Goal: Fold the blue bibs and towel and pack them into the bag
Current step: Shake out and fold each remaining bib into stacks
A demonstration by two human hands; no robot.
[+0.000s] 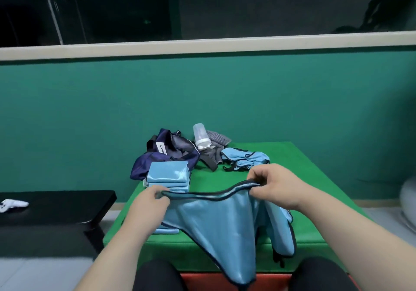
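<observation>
A light-blue bib (221, 225) with dark trim hangs over the near edge of the green table (281, 162). My left hand (153, 197) pinches its top edge at the left. My right hand (273, 184) grips the same edge at the right, holding it raised. A stack of folded blue bibs (167, 175) lies just beyond my left hand. Another unfolded blue bib (244, 159) lies crumpled at the back right. The dark navy bag (166, 153) slumps at the table's back left. A grey towel (213, 149) lies beside it.
A clear plastic bottle (201, 139) with a white lid stands between the bag and the towel. A black bench (56, 207) with a small white object (12, 204) sits to the left. A green wall rises behind the table. My knees are below the table's edge.
</observation>
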